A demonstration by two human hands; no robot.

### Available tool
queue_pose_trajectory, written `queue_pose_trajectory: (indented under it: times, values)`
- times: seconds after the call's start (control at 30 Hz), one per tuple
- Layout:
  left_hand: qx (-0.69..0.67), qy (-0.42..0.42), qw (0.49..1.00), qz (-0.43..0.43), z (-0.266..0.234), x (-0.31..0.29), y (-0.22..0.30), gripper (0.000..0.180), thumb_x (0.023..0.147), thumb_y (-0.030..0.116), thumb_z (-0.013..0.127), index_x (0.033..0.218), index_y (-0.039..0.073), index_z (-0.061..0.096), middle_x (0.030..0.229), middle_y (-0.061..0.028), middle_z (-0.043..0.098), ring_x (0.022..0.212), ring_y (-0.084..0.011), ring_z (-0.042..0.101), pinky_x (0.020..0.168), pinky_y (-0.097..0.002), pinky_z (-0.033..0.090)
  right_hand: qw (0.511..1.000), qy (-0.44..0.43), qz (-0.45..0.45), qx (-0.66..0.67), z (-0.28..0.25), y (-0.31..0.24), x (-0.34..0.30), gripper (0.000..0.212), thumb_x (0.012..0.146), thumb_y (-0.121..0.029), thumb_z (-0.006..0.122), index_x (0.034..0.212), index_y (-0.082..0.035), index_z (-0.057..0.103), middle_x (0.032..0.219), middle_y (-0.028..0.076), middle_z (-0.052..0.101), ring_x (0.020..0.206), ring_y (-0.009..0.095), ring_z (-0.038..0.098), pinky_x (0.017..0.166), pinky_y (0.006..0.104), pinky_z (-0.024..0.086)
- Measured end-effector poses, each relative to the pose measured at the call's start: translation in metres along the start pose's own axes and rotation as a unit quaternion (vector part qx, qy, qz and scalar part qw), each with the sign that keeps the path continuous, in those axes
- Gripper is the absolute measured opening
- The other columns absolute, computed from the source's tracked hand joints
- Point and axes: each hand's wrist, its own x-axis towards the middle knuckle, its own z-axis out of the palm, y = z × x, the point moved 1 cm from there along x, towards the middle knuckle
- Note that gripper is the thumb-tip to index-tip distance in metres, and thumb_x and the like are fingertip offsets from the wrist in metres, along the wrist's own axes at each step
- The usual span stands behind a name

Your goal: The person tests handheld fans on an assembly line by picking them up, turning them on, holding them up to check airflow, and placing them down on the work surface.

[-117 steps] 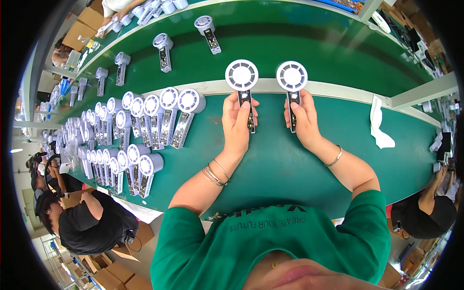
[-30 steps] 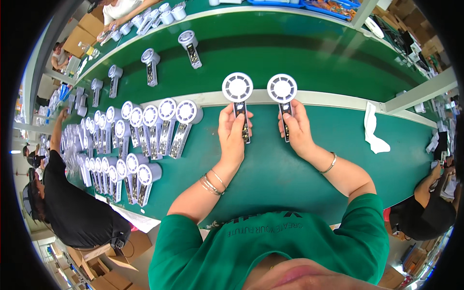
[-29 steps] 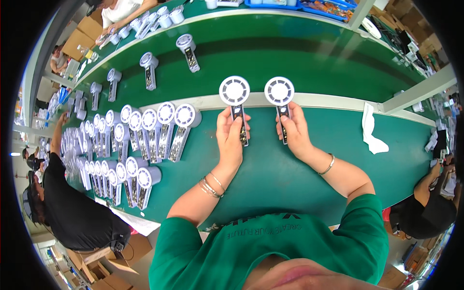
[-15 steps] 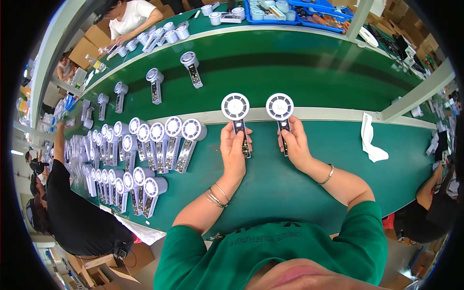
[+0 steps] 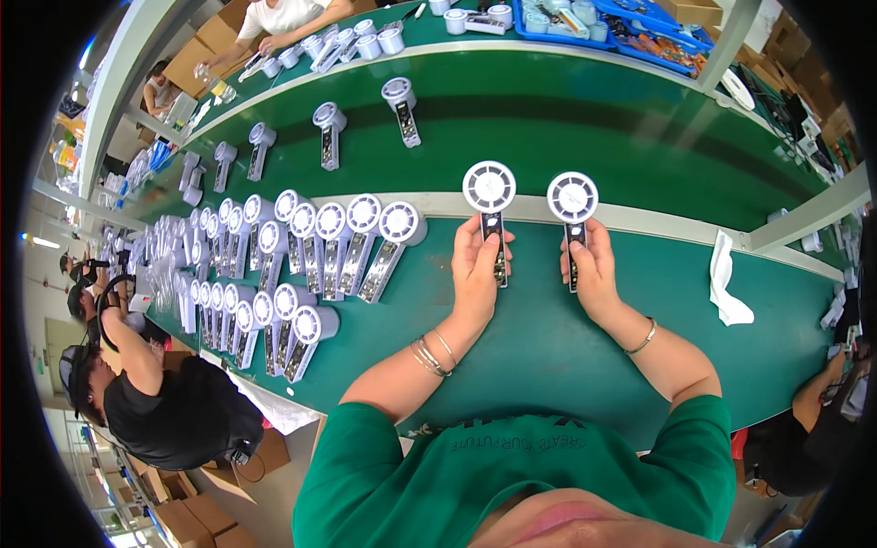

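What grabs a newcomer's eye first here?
Probably the pale fan in the left hand and its twin in the right hand, side by side near the middle. Next, the crowded rows of similar fans on the green bench at left, then the white strip lying at right.

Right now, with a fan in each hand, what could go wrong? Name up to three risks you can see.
1. The left hand holds the left fan and the right hand the right fan, thumbs on exposed handle parts; pressing might damage them.
2. Both fans are gripped by narrow handles only, so a slip could drop one.
3. A leftward swing might knock the closely set fans on the bench.
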Motion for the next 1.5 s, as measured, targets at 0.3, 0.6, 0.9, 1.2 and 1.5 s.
queue_pose_trajectory:
  times: [0.3, 0.6, 0.9, 1.2, 1.5]
  values:
    - [0.028, 0.010, 1.000, -0.010, -0.0015, 0.0009, 0.0015, 0.035, 0.095, 0.016, 0.047, 0.125, 0.003, 0.038, 0.094, -0.0067, 0.057, 0.071, -0.0068, 0.050, 0.056, -0.0200, 0.044, 1.000, -0.002, 0.012, 0.005, 0.0027, -0.0034, 0.0014, 0.038, 0.093, -0.010, 0.040, 0.128, 0.000, 0.031, 0.089, 0.005, 0.048, 0.063, 0.007, 0.046, 0.049, 0.0210, 0.041]
    - [0.033, 0.000, 0.999, -0.014, -0.0019, -0.0001, -0.0005, 0.034, 0.094, 0.015, 0.047, 0.125, 0.003, 0.038, 0.093, -0.0062, 0.057, 0.071, -0.0062, 0.050, 0.056, -0.0195, 0.043, 1.000, -0.002, 0.025, -0.003, 0.0009, -0.0013, -0.0016, 0.038, 0.092, -0.012, 0.040, 0.128, 0.000, 0.033, 0.091, 0.006, 0.050, 0.065, 0.008, 0.049, 0.050, 0.0210, 0.043]
    - [0.018, 0.006, 1.000, -0.021, -0.0036, 0.0013, -0.0020, 0.033, 0.094, 0.016, 0.048, 0.123, 0.004, 0.040, 0.094, -0.0070, 0.058, 0.071, -0.0067, 0.051, 0.056, -0.0196, 0.043, 0.999, 0.001, 0.041, 0.021, 0.0017, 0.0019, 0.0019, 0.038, 0.092, -0.009, 0.040, 0.127, 0.000, 0.032, 0.091, 0.006, 0.049, 0.062, 0.008, 0.048, 0.049, 0.0216, 0.042]
    - [0.043, 0.016, 0.999, -0.010, -0.0010, 0.0009, -0.0016, 0.026, 0.095, 0.018, 0.046, 0.115, 0.003, 0.044, 0.091, -0.0083, 0.059, 0.070, -0.0083, 0.052, 0.055, -0.0213, 0.046, 1.000, 0.004, 0.031, 0.000, 0.0015, 0.0009, 0.0007, 0.037, 0.092, -0.011, 0.039, 0.127, -0.001, 0.034, 0.089, 0.006, 0.050, 0.063, 0.009, 0.049, 0.050, 0.0221, 0.042]
    - [0.044, 0.017, 0.999, -0.021, -0.0016, 0.0025, -0.0010, 0.026, 0.094, 0.018, 0.046, 0.117, 0.004, 0.044, 0.091, -0.0076, 0.059, 0.069, -0.0081, 0.052, 0.055, -0.0213, 0.046, 0.999, 0.006, 0.037, 0.017, 0.0020, 0.0026, 0.0029, 0.040, 0.093, -0.011, 0.042, 0.128, 0.002, 0.030, 0.094, 0.007, 0.050, 0.062, 0.008, 0.047, 0.049, 0.0210, 0.041]
